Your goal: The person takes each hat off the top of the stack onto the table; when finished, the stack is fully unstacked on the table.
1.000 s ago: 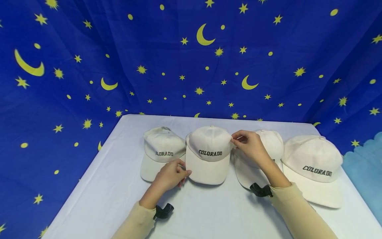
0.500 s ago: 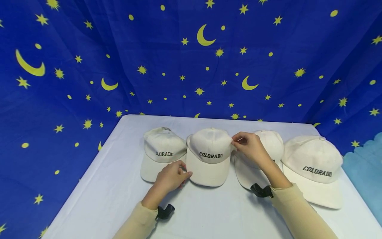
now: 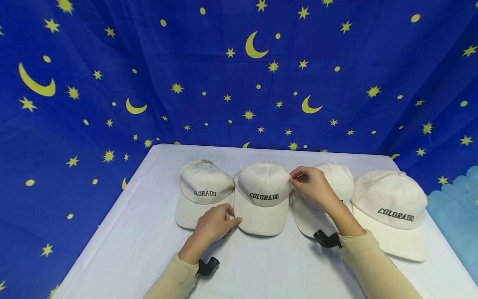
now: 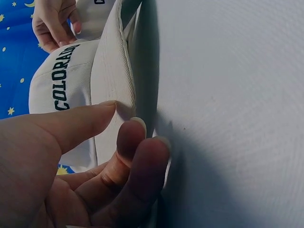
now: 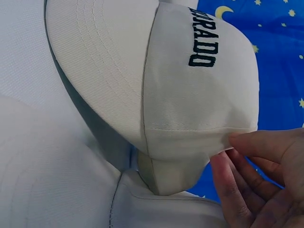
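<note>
A white baseball cap (image 3: pixel 261 218) lettered COLORADO lies between both hands, second from the left in a row of similar caps. My left hand (image 3: pixel 214 222) pinches the left edge of its brim. In the left wrist view the thumb (image 4: pixel 97 118) lies on top of the brim and the fingertips are at its edge. My right hand (image 3: pixel 313 185) pinches the right side of the crown, also seen in the right wrist view on the cap (image 5: pixel 199 104). That hand and forearm partly cover the third cap (image 3: pixel 337 178).
The leftmost cap (image 3: pixel 205 182) lies close beside the held one. Farthest right sits another cap (image 3: pixel 392 195), overlapping the third. All lie on a white-covered table (image 3: pixel 261 270), backed by a blue curtain (image 3: pixel 209 62) with moons and stars. Light blue fabric (image 3: pixel 457 216) borders the right side.
The held cap has slid slightly toward the person, with the left hand moving along with it. The right hand keeps its pinch and has barely moved. The other caps stay put.
</note>
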A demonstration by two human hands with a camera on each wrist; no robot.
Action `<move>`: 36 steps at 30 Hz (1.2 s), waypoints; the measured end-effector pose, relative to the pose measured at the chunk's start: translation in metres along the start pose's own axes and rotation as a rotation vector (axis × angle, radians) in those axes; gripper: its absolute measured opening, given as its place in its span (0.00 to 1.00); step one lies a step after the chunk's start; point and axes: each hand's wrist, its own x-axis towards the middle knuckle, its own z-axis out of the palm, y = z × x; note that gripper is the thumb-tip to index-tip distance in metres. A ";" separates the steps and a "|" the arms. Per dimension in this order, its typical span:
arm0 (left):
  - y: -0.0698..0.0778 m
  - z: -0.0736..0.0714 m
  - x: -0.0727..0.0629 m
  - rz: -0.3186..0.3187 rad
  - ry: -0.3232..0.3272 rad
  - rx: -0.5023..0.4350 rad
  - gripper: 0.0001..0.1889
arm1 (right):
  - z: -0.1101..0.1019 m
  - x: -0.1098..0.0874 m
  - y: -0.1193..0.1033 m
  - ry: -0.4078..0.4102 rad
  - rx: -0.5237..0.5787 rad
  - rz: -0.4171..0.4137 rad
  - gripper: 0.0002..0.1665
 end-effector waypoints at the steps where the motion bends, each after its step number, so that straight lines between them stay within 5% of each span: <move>1: 0.000 0.000 0.000 -0.002 -0.001 -0.001 0.17 | 0.000 0.000 0.000 -0.001 -0.005 0.000 0.04; 36: 0.001 0.003 -0.001 0.008 0.045 -0.043 0.20 | 0.000 0.005 -0.002 -0.017 -0.011 0.040 0.03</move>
